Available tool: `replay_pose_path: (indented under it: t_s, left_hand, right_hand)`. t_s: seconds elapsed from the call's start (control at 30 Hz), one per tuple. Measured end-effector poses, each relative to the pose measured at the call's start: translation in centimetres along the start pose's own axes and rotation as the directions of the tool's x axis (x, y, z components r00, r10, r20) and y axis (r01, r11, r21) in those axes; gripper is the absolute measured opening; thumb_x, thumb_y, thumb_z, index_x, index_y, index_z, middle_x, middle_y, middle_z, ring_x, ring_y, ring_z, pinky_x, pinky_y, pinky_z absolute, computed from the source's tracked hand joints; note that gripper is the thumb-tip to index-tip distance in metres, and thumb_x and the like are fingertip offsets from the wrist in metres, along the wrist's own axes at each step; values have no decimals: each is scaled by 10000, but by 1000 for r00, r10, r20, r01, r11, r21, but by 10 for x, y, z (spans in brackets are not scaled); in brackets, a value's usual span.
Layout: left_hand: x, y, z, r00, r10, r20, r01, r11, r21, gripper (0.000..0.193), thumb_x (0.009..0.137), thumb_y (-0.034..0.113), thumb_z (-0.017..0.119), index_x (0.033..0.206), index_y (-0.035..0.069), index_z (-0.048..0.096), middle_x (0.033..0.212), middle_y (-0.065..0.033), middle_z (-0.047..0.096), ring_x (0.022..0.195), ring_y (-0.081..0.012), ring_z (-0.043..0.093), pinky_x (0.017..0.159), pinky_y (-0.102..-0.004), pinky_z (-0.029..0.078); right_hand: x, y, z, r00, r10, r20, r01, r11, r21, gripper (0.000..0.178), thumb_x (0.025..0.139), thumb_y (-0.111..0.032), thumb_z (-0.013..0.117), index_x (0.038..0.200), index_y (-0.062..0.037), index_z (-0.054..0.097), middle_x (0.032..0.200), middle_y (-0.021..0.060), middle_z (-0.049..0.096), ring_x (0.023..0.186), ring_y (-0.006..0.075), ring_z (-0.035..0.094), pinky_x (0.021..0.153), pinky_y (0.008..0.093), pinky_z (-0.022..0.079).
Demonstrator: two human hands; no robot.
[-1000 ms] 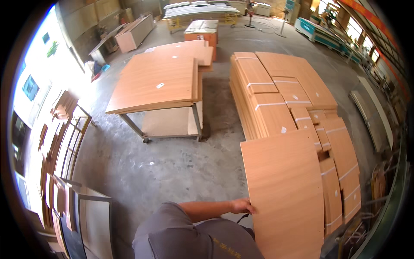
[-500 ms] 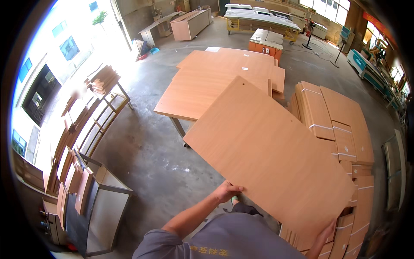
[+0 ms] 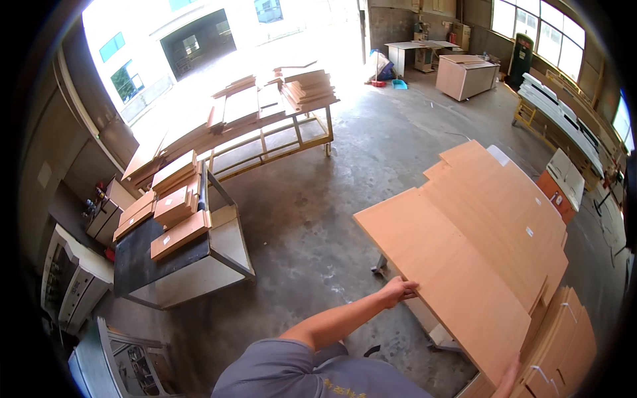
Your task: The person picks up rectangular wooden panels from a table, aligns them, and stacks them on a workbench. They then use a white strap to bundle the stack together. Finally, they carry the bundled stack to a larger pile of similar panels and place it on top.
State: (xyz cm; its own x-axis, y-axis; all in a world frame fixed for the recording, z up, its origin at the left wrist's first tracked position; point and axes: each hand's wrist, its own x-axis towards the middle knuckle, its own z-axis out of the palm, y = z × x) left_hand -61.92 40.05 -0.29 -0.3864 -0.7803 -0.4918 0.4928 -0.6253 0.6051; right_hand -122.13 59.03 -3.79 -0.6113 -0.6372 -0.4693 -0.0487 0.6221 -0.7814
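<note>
A large rectangular wood-grain panel [image 3: 441, 268] stretches out in front of me, gripped in both hands. My left hand [image 3: 400, 290] is closed on its left edge, thumb on top and the other fingers mostly underneath. At its near right corner, my right hand [image 3: 509, 378] holds the edge; part of that hand is cut off by the view. Beyond the panel, a stack of similar panels [image 3: 491, 192] lies on a low table. The held panel overlaps this stack and looks nearly flat with it; I cannot tell whether it rests fully on it.
Strapped bundles of boards [image 3: 564, 345] stand at the lower right. To the left are a black-topped bench [image 3: 142, 268] with short boards and a metal rack [image 3: 265, 156] loaded with planks. An orange box with a pale lid [image 3: 561, 189] sits past the stack. Concrete floor [image 3: 305, 232] lies between.
The panel has swung left and come down over the stack, its tilt lessened. Both hands have stayed on it. My view has turned to the left.
</note>
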Motion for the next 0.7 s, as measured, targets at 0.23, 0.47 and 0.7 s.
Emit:
replay_pose_path:
  t_s: [0.23, 0.47, 0.7]
  left_hand:
    - [27, 105, -66, 846, -418, 332, -22, 594, 804, 327, 926, 225, 568, 1144, -14, 612, 971, -143, 700, 829, -241, 706, 714, -345, 575]
    - [-9, 157, -346, 932, 114, -345, 223, 571, 790, 316, 768, 193, 618, 1034, 43, 695, 908, -116, 716, 779, -219, 700, 707, -351, 550]
    - [-159, 146, -621, 347, -23, -938, 490, 857, 160, 148, 796, 145, 615, 776, 15, 683, 659, -71, 657, 562, -173, 622, 531, -311, 492]
  right_hand:
    - [54, -148, 239, 931, -243, -273, -101, 546, -832, 578, 944, -401, 446, 1449, -132, 366, 1486, 200, 320, 1328, 364, 363, 1087, 445, 320]
    - [4, -227, 505, 814, -86, -575, -403, 628, -665, 470, 1016, -388, 342, 1438, -191, 401, 1520, 208, 261, 1340, 390, 348, 1097, 447, 315]
    - [50, -264, 554, 619, -163, -768, -473, 704, -530, 795, 872, -690, 323, 1474, -173, 276, 1533, 130, 238, 1410, 352, 182, 1097, 585, 136]
